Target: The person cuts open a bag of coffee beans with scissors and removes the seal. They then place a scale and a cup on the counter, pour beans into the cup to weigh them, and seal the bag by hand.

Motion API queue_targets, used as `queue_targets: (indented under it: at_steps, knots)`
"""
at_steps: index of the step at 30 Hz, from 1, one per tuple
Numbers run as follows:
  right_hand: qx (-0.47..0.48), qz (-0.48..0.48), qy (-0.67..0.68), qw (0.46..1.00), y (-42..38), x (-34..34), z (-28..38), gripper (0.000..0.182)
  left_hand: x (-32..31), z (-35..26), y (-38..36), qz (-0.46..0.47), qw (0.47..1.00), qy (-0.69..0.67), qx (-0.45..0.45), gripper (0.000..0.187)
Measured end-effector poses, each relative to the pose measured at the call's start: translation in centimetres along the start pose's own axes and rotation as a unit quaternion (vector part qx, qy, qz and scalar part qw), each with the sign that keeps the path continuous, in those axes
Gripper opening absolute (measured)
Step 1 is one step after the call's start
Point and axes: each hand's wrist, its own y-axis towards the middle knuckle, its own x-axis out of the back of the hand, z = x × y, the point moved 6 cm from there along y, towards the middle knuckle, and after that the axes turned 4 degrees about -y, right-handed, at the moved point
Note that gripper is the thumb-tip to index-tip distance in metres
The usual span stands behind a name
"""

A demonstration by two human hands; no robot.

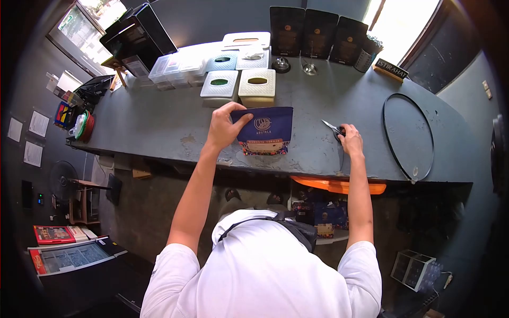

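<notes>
My left hand (227,126) pinches the top left corner of a dark blue pouch (265,127), with the thumb on its front. The pouch stands upright at the counter's front edge, its printed front facing me, with a patterned band along the bottom. To the right, my right hand (350,140) is closed on the dark handles of scissors (332,127), whose blades point to the upper left over the grey counter (318,153). The scissors and the pouch are apart.
Tissue boxes (219,85) and clear plastic containers (175,69) stand at the back left. Black pouches (321,34) line the back, beside a sign (391,69). A black hoop (385,127) lies at the right. An orange object (339,185) juts out below the front edge.
</notes>
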Motion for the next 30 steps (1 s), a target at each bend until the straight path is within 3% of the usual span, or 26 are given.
queue_targets:
  at_steps: [2,5,11,14,23,25,30]
  knots:
    - [0.000,0.016,-0.007,1.000,0.5,0.1,-0.3,0.032,-0.1,-2.5,0.6,0.008,0.993,0.090,-0.074,0.021]
    - [0.005,0.015,-0.005,1.000,0.6,-0.6,-0.8,0.035,-0.4,-3.6,1.4,0.088,0.973,0.181,-0.109,0.025]
    - [-0.010,0.003,0.012,1.000,0.0,-0.5,-0.3,0.035,-0.7,-3.1,0.9,0.093,0.973,0.192,-0.083,0.022]
    - [-0.020,0.006,0.032,0.999,-0.2,-0.5,-0.7,0.033,-0.9,-4.3,0.6,0.098,0.955,0.255,-0.117,0.021]
    - [-0.037,-0.005,0.012,0.999,-0.8,0.1,0.1,0.028,-1.5,-5.0,0.9,0.131,0.952,0.262,-0.086,0.018]
    - [-0.043,-0.005,0.003,0.999,-0.5,-0.3,-0.2,0.027,-1.5,-4.9,0.9,0.117,0.948,0.271,-0.117,0.020]
    - [-0.019,0.027,0.163,0.986,0.7,-1.9,-1.7,0.034,-3.1,-6.9,1.5,0.131,0.951,0.233,-0.156,0.023]
